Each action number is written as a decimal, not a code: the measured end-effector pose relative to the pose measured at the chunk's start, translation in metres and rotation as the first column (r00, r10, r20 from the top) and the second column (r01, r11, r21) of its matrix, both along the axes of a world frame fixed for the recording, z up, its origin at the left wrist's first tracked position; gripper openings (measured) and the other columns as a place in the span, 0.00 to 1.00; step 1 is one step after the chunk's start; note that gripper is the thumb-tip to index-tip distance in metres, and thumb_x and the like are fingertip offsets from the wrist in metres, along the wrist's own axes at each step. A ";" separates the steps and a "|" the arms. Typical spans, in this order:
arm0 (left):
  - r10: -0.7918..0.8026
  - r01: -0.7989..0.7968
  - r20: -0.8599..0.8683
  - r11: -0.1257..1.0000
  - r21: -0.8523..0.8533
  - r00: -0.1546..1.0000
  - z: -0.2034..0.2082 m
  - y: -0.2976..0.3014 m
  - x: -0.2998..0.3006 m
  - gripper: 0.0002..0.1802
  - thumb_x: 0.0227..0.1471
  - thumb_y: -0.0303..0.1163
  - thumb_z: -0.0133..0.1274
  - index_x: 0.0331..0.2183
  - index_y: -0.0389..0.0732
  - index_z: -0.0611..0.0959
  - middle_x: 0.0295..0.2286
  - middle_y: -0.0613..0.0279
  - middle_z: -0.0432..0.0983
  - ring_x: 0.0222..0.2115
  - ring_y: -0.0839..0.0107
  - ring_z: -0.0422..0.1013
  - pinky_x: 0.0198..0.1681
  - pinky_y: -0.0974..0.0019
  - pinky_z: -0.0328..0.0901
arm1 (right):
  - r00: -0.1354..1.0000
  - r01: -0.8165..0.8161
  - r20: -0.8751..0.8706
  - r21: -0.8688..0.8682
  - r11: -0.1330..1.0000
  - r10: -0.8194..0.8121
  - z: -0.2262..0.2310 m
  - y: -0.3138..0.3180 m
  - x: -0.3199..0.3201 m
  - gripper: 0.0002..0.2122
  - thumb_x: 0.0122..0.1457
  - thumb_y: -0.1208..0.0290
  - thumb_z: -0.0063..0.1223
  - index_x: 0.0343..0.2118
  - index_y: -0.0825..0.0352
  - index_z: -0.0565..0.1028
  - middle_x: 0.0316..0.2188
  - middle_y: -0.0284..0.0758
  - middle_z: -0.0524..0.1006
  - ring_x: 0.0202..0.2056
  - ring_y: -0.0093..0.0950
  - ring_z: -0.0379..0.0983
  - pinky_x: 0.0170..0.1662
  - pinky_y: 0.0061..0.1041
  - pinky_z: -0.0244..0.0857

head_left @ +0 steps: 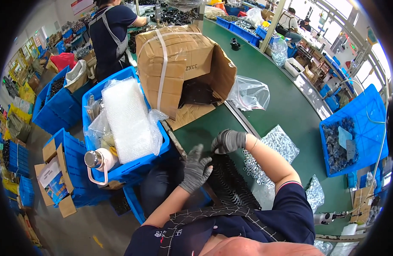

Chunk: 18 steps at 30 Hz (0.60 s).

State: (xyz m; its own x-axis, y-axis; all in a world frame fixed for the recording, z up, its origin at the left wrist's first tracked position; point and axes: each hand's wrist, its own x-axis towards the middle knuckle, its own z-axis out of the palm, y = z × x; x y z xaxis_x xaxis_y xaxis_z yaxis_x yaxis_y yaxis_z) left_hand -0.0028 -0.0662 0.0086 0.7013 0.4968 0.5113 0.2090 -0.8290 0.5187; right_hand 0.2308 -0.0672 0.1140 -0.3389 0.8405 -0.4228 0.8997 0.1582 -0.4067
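My left hand point(195, 168), in a grey knit glove, is beside the near end of the green work surface with its fingers apart and nothing visible in them. Just right of it, my right hand point(229, 141), gloved alike, has its fingers curled closed and pointing down. Something dark shows at those fingertips, too small to name. Below both hands lie rows of thin black parts point(230, 183), lined up close together. To the right of them, small shiny metal rings point(253, 164) spill beside a clear plastic bag point(282, 144).
An open cardboard box point(162, 64) with dark parts inside stands ahead. A blue crate point(164, 143) at left holds bubble wrap point(126, 119) and a pink bottle point(103, 161). A tilted blue bin point(375, 128) stands right. Another person point(109, 38) works at far left.
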 end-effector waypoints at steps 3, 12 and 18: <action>-0.060 0.060 -0.038 0.998 0.014 0.997 -0.005 0.002 -0.001 0.23 0.46 0.37 0.57 0.47 0.47 0.78 0.49 0.51 0.70 0.54 0.55 0.64 0.60 0.46 0.51 | 0.954 0.176 -0.261 0.086 0.981 -0.148 -0.004 0.030 0.028 0.13 0.52 0.68 0.52 0.40 0.60 0.80 0.36 0.45 0.79 0.40 0.41 0.77 0.44 0.38 0.70; -0.073 0.073 -0.072 0.997 -0.001 0.995 -0.009 -0.004 0.003 0.26 0.47 0.37 0.56 0.50 0.48 0.77 0.47 0.52 0.70 0.52 0.56 0.65 0.59 0.47 0.52 | 0.761 0.464 0.007 0.693 0.551 -0.649 -0.082 0.104 0.078 0.29 0.50 0.65 0.62 0.56 0.64 0.68 0.50 0.46 0.74 0.52 0.44 0.70 0.54 0.38 0.65; -0.052 0.051 -0.037 0.998 -0.021 0.998 0.001 -0.009 0.000 0.25 0.48 0.38 0.55 0.50 0.46 0.78 0.53 0.46 0.65 0.55 0.48 0.60 0.59 0.46 0.52 | 0.514 0.767 -0.656 0.062 0.639 -0.553 -0.075 0.032 0.081 0.19 0.52 0.70 0.64 0.47 0.67 0.75 0.44 0.42 0.78 0.46 0.32 0.74 0.48 0.29 0.68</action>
State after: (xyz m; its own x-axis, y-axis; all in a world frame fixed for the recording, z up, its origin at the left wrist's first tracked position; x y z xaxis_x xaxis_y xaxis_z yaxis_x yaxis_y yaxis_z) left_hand -0.0026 -0.0748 0.0095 0.7449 0.4695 0.4741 0.1860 -0.8285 0.5283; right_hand 0.3113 -0.0355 0.0389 0.3074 0.9506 -0.0434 0.4267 -0.1784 -0.8866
